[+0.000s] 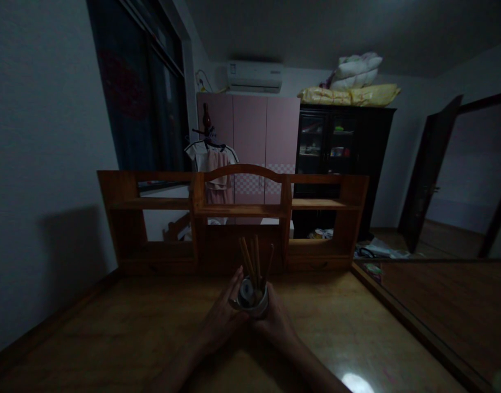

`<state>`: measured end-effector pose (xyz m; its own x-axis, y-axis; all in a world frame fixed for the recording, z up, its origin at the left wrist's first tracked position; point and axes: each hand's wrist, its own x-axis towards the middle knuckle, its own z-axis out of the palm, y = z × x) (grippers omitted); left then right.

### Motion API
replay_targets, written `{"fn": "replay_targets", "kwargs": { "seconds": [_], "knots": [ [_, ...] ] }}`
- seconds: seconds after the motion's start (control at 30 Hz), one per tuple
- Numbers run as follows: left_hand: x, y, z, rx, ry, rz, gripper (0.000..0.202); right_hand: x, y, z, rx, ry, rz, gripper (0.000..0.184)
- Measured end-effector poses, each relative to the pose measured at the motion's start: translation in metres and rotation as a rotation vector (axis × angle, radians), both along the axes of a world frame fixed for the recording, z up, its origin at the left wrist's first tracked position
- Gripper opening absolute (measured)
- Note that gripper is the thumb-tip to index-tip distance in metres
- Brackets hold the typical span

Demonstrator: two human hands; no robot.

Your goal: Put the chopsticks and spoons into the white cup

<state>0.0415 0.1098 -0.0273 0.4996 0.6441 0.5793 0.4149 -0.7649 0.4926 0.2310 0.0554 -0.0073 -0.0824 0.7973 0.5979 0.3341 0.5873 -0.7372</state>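
Here, the left hand [222, 317] lays its fingers straight and pressed together against a small round white cup [256, 308] of thin brown wooden sticks [252, 262], mid-way along the glossy wooden desk [131, 333], just before a low wooden shelf unit [152, 204]; the right hand [276, 323] curls round the cup's other side, fingertips hidden
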Motion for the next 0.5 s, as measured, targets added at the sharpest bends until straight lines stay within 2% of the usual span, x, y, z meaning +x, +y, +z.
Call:
{"fn": "replay_targets", "kwargs": {
  "seconds": [0.3, 0.43, 0.5],
  "knots": [
    [-0.001, -0.007, 0.007, -0.033, -0.013, -0.026, 0.081, 0.0, 0.002, -0.007, 0.032, -0.055, -0.061, 0.078],
    [0.002, -0.016, 0.02, -0.1, -0.074, -0.068, 0.065, 0.001, 0.002, -0.009, 0.063, -0.117, -0.058, 0.081],
    [0.003, -0.02, 0.027, -0.111, -0.104, -0.099, 0.065, 0.002, 0.003, -0.01, 0.059, -0.135, -0.06, 0.082]
  ]
}}
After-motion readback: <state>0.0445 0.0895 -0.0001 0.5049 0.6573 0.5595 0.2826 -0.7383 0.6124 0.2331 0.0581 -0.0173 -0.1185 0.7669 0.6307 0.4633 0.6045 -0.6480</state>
